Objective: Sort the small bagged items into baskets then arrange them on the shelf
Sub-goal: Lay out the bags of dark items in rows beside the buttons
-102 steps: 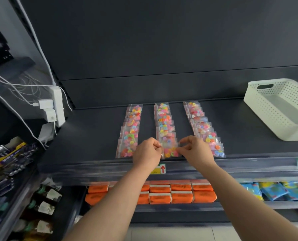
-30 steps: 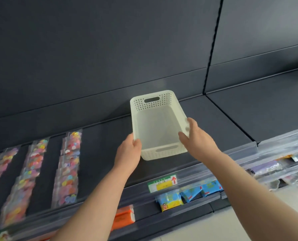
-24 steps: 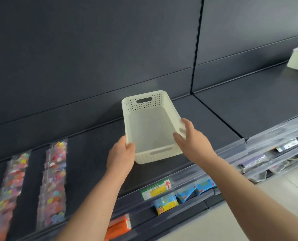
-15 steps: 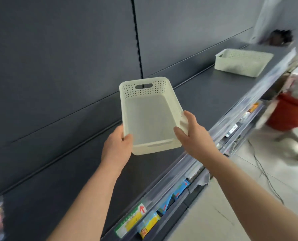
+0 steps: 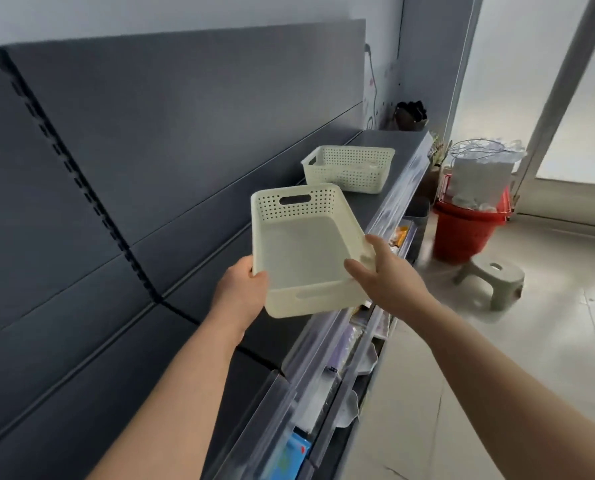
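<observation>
I've swung right along the shelf [image 5: 365,202]; the empty basket [image 5: 303,251] has come too, above its near edge. Left hand [image 5: 242,294] and right hand [image 5: 386,275] clasp its near corners: light, stiff.

Empty cream perforated basket [image 5: 303,251] held tilted above dark shelf [image 5: 369,199].

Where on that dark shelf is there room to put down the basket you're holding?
The held basket sits between the left hand and right hand. The dark shelf is bare under and left of it, back to the wall panel. Farther along, a second basket takes up the shelf, with a dark object at the end.
</observation>
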Tool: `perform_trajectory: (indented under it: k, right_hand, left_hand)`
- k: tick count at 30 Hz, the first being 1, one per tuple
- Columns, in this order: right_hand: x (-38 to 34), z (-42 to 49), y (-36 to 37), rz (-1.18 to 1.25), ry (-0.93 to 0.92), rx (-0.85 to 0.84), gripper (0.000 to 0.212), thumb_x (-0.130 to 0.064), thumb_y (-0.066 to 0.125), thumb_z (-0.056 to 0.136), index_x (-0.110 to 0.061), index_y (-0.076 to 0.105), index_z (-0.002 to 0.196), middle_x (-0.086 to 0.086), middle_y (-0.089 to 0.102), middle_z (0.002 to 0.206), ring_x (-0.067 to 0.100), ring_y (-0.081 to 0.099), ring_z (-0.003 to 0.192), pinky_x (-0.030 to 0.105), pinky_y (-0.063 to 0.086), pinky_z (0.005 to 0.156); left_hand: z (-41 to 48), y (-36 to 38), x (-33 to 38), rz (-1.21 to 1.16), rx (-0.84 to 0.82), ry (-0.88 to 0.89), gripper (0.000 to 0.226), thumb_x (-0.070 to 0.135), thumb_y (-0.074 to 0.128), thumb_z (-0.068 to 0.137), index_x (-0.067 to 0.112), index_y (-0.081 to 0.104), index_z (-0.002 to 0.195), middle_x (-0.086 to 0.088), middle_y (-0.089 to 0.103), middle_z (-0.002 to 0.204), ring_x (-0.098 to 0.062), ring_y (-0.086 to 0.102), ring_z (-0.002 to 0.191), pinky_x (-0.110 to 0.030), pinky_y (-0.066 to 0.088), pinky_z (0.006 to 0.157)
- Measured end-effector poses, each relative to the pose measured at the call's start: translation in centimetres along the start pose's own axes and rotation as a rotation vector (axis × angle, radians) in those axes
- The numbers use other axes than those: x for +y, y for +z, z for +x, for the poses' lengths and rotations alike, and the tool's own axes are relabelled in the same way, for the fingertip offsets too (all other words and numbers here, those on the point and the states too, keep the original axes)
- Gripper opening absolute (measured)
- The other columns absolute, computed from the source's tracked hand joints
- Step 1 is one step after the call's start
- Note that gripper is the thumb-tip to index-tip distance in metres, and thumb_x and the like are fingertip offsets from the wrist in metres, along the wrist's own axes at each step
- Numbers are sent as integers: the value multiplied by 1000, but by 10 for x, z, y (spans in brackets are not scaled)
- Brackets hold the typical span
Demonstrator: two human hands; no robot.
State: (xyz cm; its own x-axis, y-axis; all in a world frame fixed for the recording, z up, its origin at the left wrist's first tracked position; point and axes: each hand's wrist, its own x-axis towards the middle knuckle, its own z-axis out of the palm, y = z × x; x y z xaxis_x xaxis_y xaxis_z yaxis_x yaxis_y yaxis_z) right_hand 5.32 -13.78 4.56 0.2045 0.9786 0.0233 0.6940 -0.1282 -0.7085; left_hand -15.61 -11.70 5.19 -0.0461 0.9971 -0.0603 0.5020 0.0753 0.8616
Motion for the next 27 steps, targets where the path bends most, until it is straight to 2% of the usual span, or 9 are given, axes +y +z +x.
perform_trajectory:
  k: [5, 9, 13, 15, 19, 22, 24, 27]
  right_hand:
    - [25, 67, -35, 27, -4, -65, 68, -47, 53, 92, -24, 21, 148, 6, 54, 131, 19, 57, 96, 39, 54, 84]
    - [42, 120, -53, 40, -13, -125, 69, -47, 54, 91, -25, 21, 148, 6, 55, 128, 22, 63, 94, 42, 58, 78]
    - [51, 164, -49, -17, -37, -167, 69, -49, 51, 92, -23, 20, 148, 6, 55, 130, 22, 60, 98, 39, 56, 81]
    - [53, 186, -43, -16, -50, -199, 70, -49, 50, 93, -22, 18, 149, 6, 54, 132, 23, 59, 103, 34, 52, 81]
    - [54, 228, -28, -37, -61, -246, 71, -50, 49, 93, -21, 16, 150, 7, 54, 134, 23, 59, 105, 35, 50, 84]
    - [53, 254, -18, -67, -106, -279, 70, -47, 49, 94, -20, 16, 149, 6, 54, 132, 19, 56, 89, 30, 46, 74]
    - [55, 269, -16, -117, -132, -330, 67, -47, 49, 93, -21, 21, 147, 3, 57, 125, 15, 55, 80, 29, 47, 70]
    - [57, 298, -22, -290, -189, -306, 47, -52, 49, 90, -28, 45, 130, -5, 65, 108, 17, 60, 91, 31, 50, 73]
  left_hand:
    - [54, 47, 34, -2, 15, -33, 26, 12, 43, 94, 30, 61, 96, 3, 67, 94, -18, 60, 81, -30, 48, 64]
    - [92, 80, 49, 7, 49, -84, 25, 11, 43, 95, 26, 61, 101, 0, 66, 95, -20, 61, 83, -35, 52, 69]
    - [125, 94, 55, 58, 73, -151, 23, 10, 41, 95, 26, 59, 99, -2, 65, 96, -23, 60, 85, -41, 55, 78]
    - [143, 97, 55, 63, 98, -172, 25, 11, 41, 95, 25, 59, 104, -1, 65, 97, -22, 60, 85, -40, 54, 77]
    - [181, 99, 47, 79, 113, -206, 30, 12, 40, 94, 23, 60, 114, 0, 65, 100, -21, 61, 86, -37, 53, 73]
    - [207, 98, 39, 108, 110, -238, 31, 11, 40, 94, 22, 59, 117, 1, 64, 101, -21, 61, 89, -37, 55, 75]
    - [222, 96, 36, 170, 109, -271, 29, 13, 43, 93, 21, 59, 116, 1, 65, 101, -22, 62, 89, -40, 57, 78]
    - [243, 94, 48, 459, 207, -238, 22, 24, 50, 91, 22, 57, 112, 3, 66, 106, -23, 62, 94, -43, 57, 79]
